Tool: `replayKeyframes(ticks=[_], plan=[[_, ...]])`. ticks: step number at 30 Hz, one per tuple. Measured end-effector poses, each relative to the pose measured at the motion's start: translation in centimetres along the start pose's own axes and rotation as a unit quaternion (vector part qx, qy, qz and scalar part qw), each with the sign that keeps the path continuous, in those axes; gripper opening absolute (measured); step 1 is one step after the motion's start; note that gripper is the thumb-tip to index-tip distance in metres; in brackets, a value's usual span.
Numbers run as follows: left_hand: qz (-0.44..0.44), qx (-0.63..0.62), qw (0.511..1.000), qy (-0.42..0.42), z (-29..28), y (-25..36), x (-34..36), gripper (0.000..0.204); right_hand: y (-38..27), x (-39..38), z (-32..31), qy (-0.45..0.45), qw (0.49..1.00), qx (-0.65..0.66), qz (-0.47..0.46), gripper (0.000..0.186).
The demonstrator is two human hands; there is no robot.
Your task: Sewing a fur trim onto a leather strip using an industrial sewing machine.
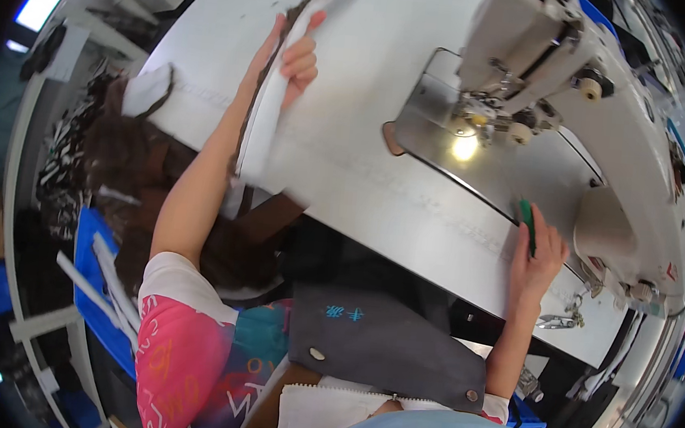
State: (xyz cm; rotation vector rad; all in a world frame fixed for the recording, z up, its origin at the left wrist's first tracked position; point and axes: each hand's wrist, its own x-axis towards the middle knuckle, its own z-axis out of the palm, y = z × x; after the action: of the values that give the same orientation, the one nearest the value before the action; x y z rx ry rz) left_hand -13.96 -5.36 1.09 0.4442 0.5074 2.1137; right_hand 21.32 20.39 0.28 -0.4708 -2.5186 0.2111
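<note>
The left hand (295, 59) is closed around a stack of white strips (265, 118), thumb on one side and fingers curled over the other, gripping near the stack's far end. The strips look like long, flat fabric bands edged in brown (246, 108); below the grip they run back along the forearm and hang off the near edge of the table (371, 70). Beyond the fingertips more white and brown cloth trails away across the table.

The right hand (536, 259) lies well off to the other side, at the corner of the metal plate (526, 169) of the sewing machine (582, 80). Its fingers are closed lightly round a slim green tool (530, 222), which points up past the fingertips onto the plate; whether it is a pen or a small pick I cannot tell, since the view is blurred there.

To lift the bands cleanly, the left grip should probably stay flat and even across the whole stack, so that the layers do not fan out or slide, and the hanging ends should clear the table edge without snagging on the dark brown cloth (234, 237) piled just under them.

The table is smooth and pale, the plate brushed steel with a bright lamp spot (464, 147) under the needle. The machine body is cream, rounded and glossy.
</note>
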Motion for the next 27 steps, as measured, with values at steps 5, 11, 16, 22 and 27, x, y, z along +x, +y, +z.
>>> replayKeyframes(ticks=[5,11,16,22,27], plan=[[0.019,-0.128,0.989,-0.069,1.5,-2.3,-13.4,0.034,2.7,-0.2,-0.2,-0.041,0.979,-0.188,0.069,0.033],[0.105,-0.192,0.973,-0.075,3.2,-4.0,-22.5,0.035,2.6,0.6,1.9,0.044,0.986,-0.159,-0.004,0.034],[0.291,0.046,0.934,0.205,5.6,2.6,-36.4,0.045,4.7,-0.7,1.4,0.05,0.988,-0.136,-0.059,0.03],[-0.054,0.725,0.084,0.682,6.0,7.1,-55.7,0.037,4.5,-0.5,1.6,0.035,0.986,-0.141,-0.086,0.026],[0.155,0.881,0.248,0.372,6.6,3.9,-38.1,0.028,3.0,-0.6,1.4,0.036,0.994,-0.072,-0.068,0.024]])
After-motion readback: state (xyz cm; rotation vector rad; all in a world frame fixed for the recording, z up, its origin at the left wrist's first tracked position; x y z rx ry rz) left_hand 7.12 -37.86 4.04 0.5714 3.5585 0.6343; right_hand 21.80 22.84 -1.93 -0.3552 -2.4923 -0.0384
